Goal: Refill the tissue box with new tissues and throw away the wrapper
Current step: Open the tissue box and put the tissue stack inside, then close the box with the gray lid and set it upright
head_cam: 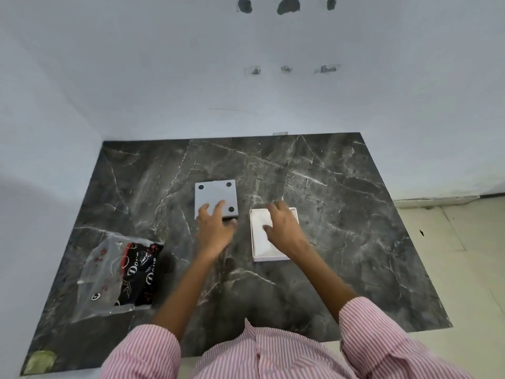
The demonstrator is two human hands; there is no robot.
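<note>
A white open tissue box (261, 253) lies on the dark marble table (341, 214), filled with white tissues (259, 228). My right hand (282, 227) rests flat on the tissues, fingers spread. To its left lies the box's flat white base panel (214, 196) with black round feet at its corners. My left hand (214, 227) covers the panel's near edge, fingers spread over it and the thumb at its near right corner. A clear, red and black plastic wrapper (120, 277) lies crumpled at the table's near left.
White walls close the table in at the back and left. To the right the table ends above a pale tiled floor (464, 269). A greenish patch (41, 361) marks the near left corner. My striped sleeves fill the bottom of the view.
</note>
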